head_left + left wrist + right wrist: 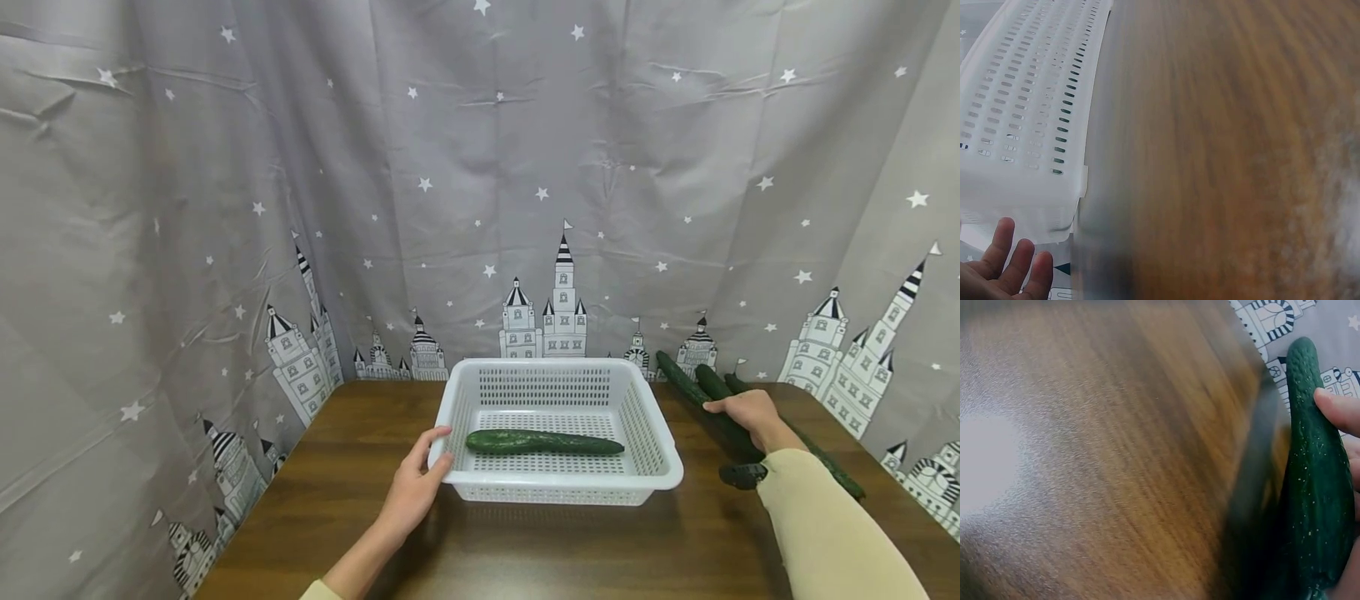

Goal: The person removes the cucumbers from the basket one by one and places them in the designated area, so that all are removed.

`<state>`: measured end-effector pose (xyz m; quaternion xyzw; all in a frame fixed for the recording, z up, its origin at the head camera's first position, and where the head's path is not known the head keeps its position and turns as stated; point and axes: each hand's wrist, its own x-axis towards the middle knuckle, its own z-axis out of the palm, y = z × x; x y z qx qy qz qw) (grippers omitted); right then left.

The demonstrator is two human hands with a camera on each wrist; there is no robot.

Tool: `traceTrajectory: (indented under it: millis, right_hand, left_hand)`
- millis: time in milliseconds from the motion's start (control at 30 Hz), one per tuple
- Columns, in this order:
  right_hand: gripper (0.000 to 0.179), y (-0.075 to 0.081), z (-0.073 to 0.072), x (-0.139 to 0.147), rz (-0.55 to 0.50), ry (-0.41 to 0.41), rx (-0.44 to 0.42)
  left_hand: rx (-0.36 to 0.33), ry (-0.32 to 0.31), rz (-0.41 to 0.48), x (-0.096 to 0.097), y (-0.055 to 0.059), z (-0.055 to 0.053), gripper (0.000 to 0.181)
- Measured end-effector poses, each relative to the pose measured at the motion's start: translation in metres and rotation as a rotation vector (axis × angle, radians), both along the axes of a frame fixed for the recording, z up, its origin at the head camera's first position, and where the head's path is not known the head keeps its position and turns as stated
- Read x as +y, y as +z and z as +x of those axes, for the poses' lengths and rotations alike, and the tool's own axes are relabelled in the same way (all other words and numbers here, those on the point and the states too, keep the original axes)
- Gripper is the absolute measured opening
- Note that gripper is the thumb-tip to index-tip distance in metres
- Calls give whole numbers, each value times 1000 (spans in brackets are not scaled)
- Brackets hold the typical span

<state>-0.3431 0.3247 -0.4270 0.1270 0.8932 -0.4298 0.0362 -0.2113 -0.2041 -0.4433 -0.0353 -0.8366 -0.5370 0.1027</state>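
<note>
My left hand (415, 473) holds the left side of a white perforated plastic basket (555, 483). Thumb and index finger lie over its rim; in the left wrist view other fingers (1019, 262) show outside the basket's corner. Inside the basket a cucumber (543, 442) lies crosswise. On the right, my right hand (750, 414) grips a dark green cucumber (1316, 487), with its thumb along one side and fingers around the other. Two more cucumbers lie beside that hand: one (711, 379) partly hidden by it, and a longer-looking one (832, 468) passing behind the wrist.
The brown wooden table (555, 550) carries everything. A grey curtain (480, 167) printed with stars and castles hangs behind the table's far edge and along both sides. A black band with a small device (742, 476) sits at my right wrist.
</note>
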Motion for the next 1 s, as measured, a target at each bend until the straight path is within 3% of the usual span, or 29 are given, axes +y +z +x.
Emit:
traceTrajectory:
  millis: [200, 467, 700, 1000]
  right_hand:
    - [84, 0, 1, -2, 52, -32, 16]
    - [65, 5, 9, -9, 203, -17, 52]
    - [54, 3, 10, -10, 295, -21, 22]
    - [63, -6, 9, -10, 334, -70, -8]
  left_hand:
    - [8, -2, 10, 0, 2, 0, 39]
    - [8, -8, 21, 2, 4, 3, 39]
    - [3, -6, 40, 3, 2, 1, 40]
    - [-1, 0, 29, 2, 1, 0, 41]
